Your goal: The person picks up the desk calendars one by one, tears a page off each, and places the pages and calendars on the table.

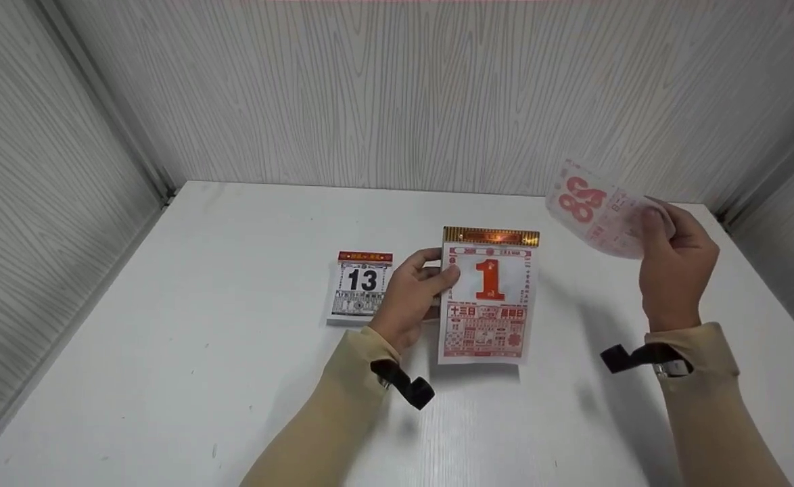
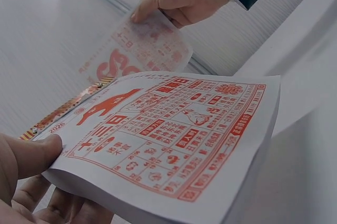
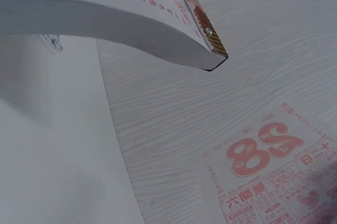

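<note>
A thick tear-off calendar [image 1: 488, 304] with a gold header strip shows a red 1 on its top page. My left hand [image 1: 414, 291] grips its left edge, thumb on the front and fingers behind, as the left wrist view [image 2: 168, 134] also shows. Off to the right and higher, my right hand [image 1: 678, 257] pinches a loose thin calendar page [image 1: 593, 210] by its lower end. That page bears a red 28, and in the right wrist view the sheet [image 3: 268, 166] is apart from the calendar block.
A smaller calendar [image 1: 360, 287] with a red header and a black 13 lies on the white table [image 1: 167, 352], left of my left hand. Wood-grain panels [image 1: 370, 88] stand behind the table and on both sides.
</note>
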`<state>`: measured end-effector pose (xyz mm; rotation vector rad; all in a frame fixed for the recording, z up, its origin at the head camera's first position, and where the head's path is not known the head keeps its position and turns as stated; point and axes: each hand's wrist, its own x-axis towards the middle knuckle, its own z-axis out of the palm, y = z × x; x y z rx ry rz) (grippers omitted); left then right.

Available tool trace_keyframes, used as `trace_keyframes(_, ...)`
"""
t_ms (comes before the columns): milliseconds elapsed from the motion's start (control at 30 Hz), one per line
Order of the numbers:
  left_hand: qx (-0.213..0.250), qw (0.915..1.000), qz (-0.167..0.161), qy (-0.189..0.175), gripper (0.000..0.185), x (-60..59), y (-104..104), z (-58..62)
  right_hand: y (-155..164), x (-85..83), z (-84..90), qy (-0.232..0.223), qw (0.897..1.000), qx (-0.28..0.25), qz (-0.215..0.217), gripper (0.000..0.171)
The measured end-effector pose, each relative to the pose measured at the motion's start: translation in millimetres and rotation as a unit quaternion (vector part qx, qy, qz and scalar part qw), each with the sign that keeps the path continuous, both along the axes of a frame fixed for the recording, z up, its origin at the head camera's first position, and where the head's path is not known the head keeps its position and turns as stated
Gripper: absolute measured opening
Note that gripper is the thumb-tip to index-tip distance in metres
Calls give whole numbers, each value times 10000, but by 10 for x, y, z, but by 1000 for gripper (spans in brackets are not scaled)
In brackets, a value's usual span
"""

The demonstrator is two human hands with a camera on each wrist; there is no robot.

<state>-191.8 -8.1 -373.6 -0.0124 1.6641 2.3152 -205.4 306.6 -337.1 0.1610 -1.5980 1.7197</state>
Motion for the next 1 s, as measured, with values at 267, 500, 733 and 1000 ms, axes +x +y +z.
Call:
trace_keyframes(267, 166, 9999, 10, 0, 40, -11, -5, 41, -48, 48, -86, 302, 9988, -359, 140, 25)
trace_keyframes(500, 213, 9998, 42, 0, 40, -10, -15, 70, -76, 51, -164, 562, 9978, -245, 265, 23)
trace_keyframes(733, 141, 9998, 83, 100, 41, -4, -7, 96, -138, 126, -232, 522, 9982, 309, 36, 21)
trace_keyframes(1000, 156, 9998, 82, 20, 42, -4, 25, 117, -171, 220, -210, 643, 9950, 727, -223, 20)
